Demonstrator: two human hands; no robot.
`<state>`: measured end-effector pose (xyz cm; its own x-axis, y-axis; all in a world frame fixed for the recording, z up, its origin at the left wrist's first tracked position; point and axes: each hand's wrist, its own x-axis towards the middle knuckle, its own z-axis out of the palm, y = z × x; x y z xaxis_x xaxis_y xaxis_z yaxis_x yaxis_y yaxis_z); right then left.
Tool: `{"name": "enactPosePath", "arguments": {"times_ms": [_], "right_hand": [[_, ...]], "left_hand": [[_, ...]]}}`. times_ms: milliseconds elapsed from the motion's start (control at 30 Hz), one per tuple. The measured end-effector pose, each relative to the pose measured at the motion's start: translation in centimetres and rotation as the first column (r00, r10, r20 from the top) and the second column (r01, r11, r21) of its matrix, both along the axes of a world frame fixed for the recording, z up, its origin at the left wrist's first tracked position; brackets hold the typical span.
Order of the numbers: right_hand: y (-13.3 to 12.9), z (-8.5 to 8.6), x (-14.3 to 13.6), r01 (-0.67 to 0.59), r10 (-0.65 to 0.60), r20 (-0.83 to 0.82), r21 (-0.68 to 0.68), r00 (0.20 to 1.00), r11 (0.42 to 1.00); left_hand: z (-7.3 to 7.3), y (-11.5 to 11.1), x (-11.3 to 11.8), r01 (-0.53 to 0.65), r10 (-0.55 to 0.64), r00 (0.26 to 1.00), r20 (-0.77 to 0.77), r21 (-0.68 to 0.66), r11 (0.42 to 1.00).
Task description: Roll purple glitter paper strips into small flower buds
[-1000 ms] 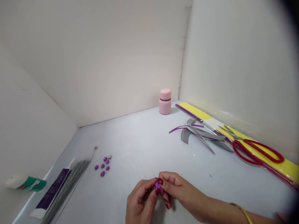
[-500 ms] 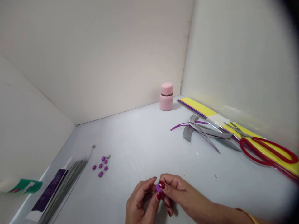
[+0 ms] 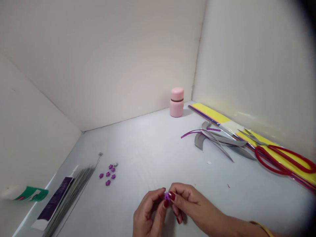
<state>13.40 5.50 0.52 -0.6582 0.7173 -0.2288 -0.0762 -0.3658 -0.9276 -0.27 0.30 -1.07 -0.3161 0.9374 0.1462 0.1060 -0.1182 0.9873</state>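
Observation:
Between the fingertips of both hands is a small purple folded paper star (image 3: 167,196), partly covered by the fingers. My left hand (image 3: 151,210) pinches it from the left, thumb below and index finger above. From the right, my right hand (image 3: 187,200) grips it with thumb and index finger, the other fingers curled beneath. Farther left on the table lie several finished-looking purple paper stars (image 3: 108,174), close to a small silvery piece (image 3: 115,164).
A purple tube (image 3: 56,199) and a bundle of thin wires (image 3: 74,194) lie left, near a green-and-white bottle (image 3: 32,194). A pink flask (image 3: 176,102) stands at the back. Right are grey and purple paper strips (image 3: 217,140), red-handled scissors (image 3: 274,164) and yellow-topped paper packs (image 3: 209,113).
My fingers have shifted slightly on the purple piece, which looks more compact and star-like now. The whole view has moved a little, so the table items appear slightly farther right.

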Motion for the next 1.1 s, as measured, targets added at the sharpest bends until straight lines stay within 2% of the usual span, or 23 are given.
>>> {"name": "enactPosePath", "arguments": {"times_ms": [67, 133, 267, 433, 533, 600, 833, 1000, 1100], "right_hand": [[0.0, -0.1, 0.1, 0.002, -0.005, 0.044, 0.070, 0.999, 0.998], [-0.1, -0.3, 0.2, -0.009, 0.002, 0.070, 0.096, 0.998, 0.995], [-0.1, -0.2, 0.3, -0.020, 0.018, 0.053, 0.048, 0.998, 0.999], [0.2, 0.5, 0.3, -0.003, 0.004, 0.010, -0.089, 1.000, 0.996], [0.5, 0.8, 0.3, 0.016, -0.014, 0.016, -0.107, 1.000, 0.994], [0.6, 0.7, 0.3, 0.006, -0.002, 0.035, -0.102, 0.999, 0.995], [0.7, 0.3, 0.8, -0.091, 0.090, 0.030, 0.029, 0.996, 0.995], [0.7, 0.5, 1.3, -0.179, 0.123, 0.231, 0.243, 0.965, 0.953], [0.4, 0.4, 1.3, -0.187, 0.145, 0.222, 0.181, 0.964, 0.965]], "left_hand": [[0.1, 0.0, 0.0, -0.004, 0.004, 0.999, -0.034, -0.001, 1.000], [0.4, 0.0, 0.0, -0.016, 0.025, 0.989, -0.143, 0.065, 0.998], [0.7, 0.0, -0.1, -0.045, 0.098, 0.953, -0.285, 0.186, 0.982], [0.6, 0.0, 0.0, -0.061, 0.108, 0.959, -0.261, 0.185, 0.981], [0.3, 0.0, 0.0, -0.070, 0.120, 0.959, -0.256, 0.197, 0.978], [-0.1, 0.0, -0.1, -0.028, 0.092, 0.957, -0.276, 0.229, 0.973], [-1.6, -0.2, -0.5, 0.086, 0.041, 0.907, -0.420, 0.279, 0.956], [-1.4, -0.3, -0.3, 0.127, 0.024, 0.872, -0.488, 0.273, 0.953], [-1.2, -0.4, -0.1, 0.104, 0.064, 0.834, -0.548, 0.271, 0.957]]}}
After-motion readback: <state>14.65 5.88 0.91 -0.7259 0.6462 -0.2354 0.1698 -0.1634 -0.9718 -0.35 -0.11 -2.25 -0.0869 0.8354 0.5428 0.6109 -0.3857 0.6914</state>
